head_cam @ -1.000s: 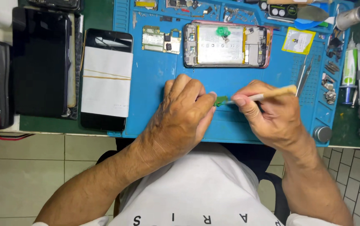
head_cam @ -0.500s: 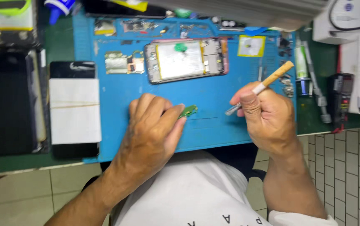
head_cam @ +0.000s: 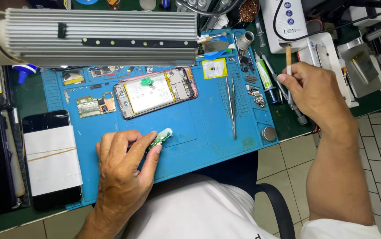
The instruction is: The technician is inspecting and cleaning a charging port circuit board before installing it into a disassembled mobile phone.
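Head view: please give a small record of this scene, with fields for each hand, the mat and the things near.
left hand: pinches small green circuit board above the mat
right hand: holds thin wooden-handled brush, raised off the mat's right edge
surface: blue rubber work mat
on mat: opened pink phone, metal tweezers
left of mat: black phone wrapped in white paper

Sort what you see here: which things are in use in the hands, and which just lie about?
In use:
- small green circuit board, pinched in left hand
- thin wooden-handled brush, held in right hand

Lying about:
- opened pink-framed phone
- steel tweezers
- paper-wrapped black phone
- blue silicone work mat
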